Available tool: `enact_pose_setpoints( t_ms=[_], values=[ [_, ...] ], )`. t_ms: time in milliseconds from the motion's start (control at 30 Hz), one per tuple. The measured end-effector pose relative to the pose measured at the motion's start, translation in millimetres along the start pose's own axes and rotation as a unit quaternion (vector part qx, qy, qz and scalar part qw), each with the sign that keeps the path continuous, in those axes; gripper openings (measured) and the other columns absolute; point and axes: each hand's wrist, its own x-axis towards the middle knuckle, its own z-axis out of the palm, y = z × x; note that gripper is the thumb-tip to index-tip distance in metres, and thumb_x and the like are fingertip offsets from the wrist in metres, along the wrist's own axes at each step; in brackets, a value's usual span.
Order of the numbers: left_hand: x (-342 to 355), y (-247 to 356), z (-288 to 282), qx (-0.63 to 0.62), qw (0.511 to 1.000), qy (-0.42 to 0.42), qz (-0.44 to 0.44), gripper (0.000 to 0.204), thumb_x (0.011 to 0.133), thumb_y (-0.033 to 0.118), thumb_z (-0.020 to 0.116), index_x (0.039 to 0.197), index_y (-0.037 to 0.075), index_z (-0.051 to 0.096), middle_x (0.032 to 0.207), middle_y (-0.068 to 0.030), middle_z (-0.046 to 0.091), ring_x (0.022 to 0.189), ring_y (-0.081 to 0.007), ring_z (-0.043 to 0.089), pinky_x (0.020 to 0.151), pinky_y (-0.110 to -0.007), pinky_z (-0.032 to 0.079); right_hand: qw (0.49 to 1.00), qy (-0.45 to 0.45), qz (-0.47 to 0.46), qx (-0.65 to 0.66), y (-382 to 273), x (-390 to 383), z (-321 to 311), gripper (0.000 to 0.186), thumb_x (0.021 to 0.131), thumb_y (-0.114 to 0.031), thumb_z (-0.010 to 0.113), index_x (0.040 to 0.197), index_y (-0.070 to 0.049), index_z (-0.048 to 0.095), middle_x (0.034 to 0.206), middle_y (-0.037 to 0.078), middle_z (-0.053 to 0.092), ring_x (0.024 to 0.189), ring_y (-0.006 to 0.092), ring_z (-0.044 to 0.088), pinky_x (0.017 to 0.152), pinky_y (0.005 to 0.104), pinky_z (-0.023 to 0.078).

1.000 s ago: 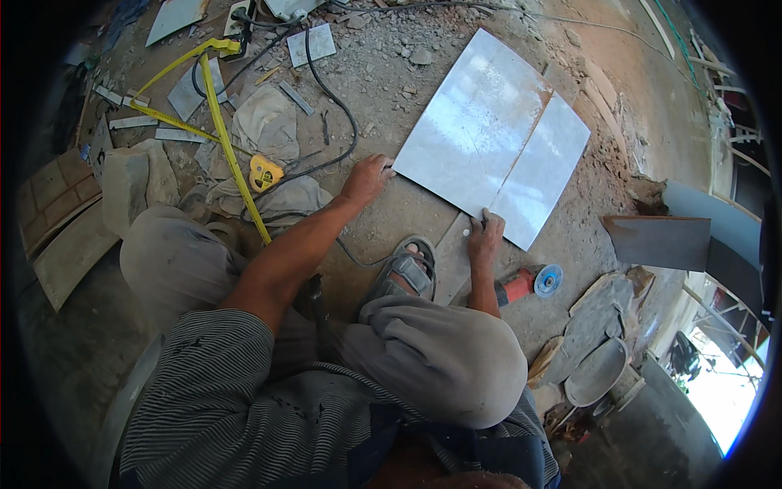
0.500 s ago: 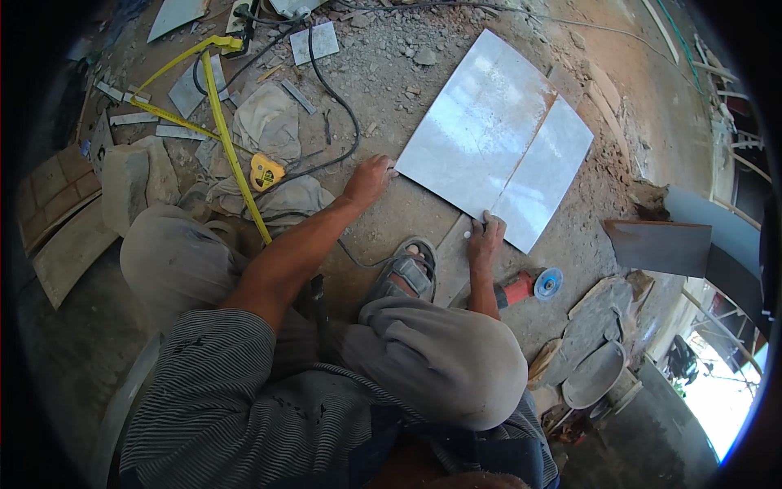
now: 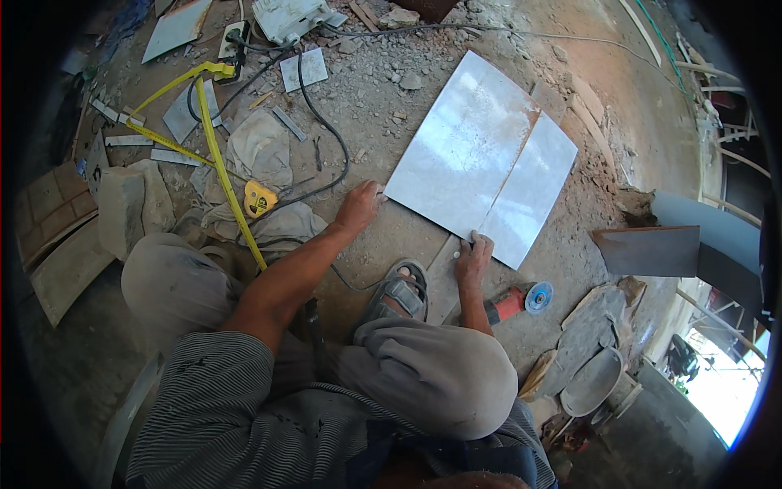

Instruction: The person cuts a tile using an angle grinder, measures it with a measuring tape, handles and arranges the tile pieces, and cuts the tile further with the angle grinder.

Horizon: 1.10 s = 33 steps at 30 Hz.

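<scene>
A large glossy grey tile (image 3: 464, 138) lies at an angle in front of me, with a dusty cut line running across it. My left hand (image 3: 361, 205) is closed, its fingertips pinching the tile's left corner. At the near edge, close to the end of the cut line, my right hand (image 3: 474, 259) grips the tile with bent fingers. A red angle grinder (image 3: 511, 303) with a blue disc rests on the ground just right of my right forearm. Beneath the near edge, a narrow flat strip (image 3: 444, 281) shows beside my sandalled foot.
Left of my left hand lie a yellow tape measure (image 3: 259, 198), its blade extended, and a crumpled cloth (image 3: 259, 147). A black cable (image 3: 332, 122) curves from a power strip (image 3: 234, 50). Rubble (image 3: 411, 80) covers the ground beyond. An oval pan (image 3: 592, 381) and tile pieces (image 3: 648, 248) are at right.
The whole view has shifted, so the scene sits slightly lower and further left. Both hands keep the same places on the tile.
</scene>
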Motion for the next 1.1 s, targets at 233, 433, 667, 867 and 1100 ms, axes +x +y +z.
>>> enact_pose_setpoints(
  t_ms=[233, 433, 667, 867, 1100],
  values=[
    [-1, 7, -2, -0.016, 0.999, 0.026, 0.020, 0.020, 0.082, 0.011, 0.067, 0.096, 0.000, 0.059, 0.087, -0.0181, 0.060, 0.079, -0.0370, 0.060, 0.069, -0.041, 0.048, 1.000, -0.003, 0.000, -0.008, -1, 1, -1, 0.038, 0.070, 0.003, 0.070, 0.106, 0.001, 0.058, 0.100, 0.019, 0.055, 0.093, 0.0360, 0.055, 0.080, 0.0420, 0.045],
    [10, 33, -10, -0.095, 0.991, -0.046, -0.084, 0.020, 0.089, 0.016, 0.061, 0.099, -0.001, 0.059, 0.092, -0.0173, 0.061, 0.083, -0.0341, 0.061, 0.074, -0.041, 0.048, 1.000, -0.006, 0.006, 0.005, 2, 0, -8, 0.038, 0.071, 0.002, 0.069, 0.108, 0.001, 0.057, 0.100, 0.020, 0.055, 0.093, 0.0361, 0.054, 0.081, 0.0417, 0.045],
    [106, 47, 13, -0.022, 0.996, 0.084, 0.025, 0.032, 0.087, 0.011, 0.056, 0.115, -0.005, 0.058, 0.109, -0.0226, 0.061, 0.100, -0.0371, 0.059, 0.087, -0.042, 0.047, 1.000, -0.003, 0.013, -0.001, -2, 1, -7, 0.037, 0.073, 0.001, 0.069, 0.108, 0.001, 0.057, 0.100, 0.020, 0.055, 0.093, 0.0360, 0.054, 0.081, 0.0418, 0.045],
    [162, 49, 31, 0.037, 0.995, 0.072, -0.063, 0.035, 0.083, 0.007, 0.059, 0.117, 0.000, 0.062, 0.106, -0.0212, 0.066, 0.097, -0.0344, 0.063, 0.089, -0.040, 0.048, 0.999, -0.020, 0.022, 0.028, -3, -1, -4, 0.038, 0.073, -0.003, 0.069, 0.110, -0.001, 0.058, 0.100, 0.018, 0.055, 0.094, 0.0348, 0.053, 0.081, 0.0420, 0.044],
    [160, 59, 30, 0.023, 0.992, 0.036, -0.119, 0.035, 0.082, 0.004, 0.061, 0.117, 0.000, 0.062, 0.111, -0.0180, 0.066, 0.100, -0.0269, 0.066, 0.089, -0.035, 0.049, 0.999, -0.001, 0.046, 0.029, -1, 4, -11, 0.037, 0.074, -0.004, 0.069, 0.110, -0.002, 0.058, 0.101, 0.016, 0.054, 0.095, 0.0345, 0.053, 0.083, 0.0422, 0.043]
  ],
)
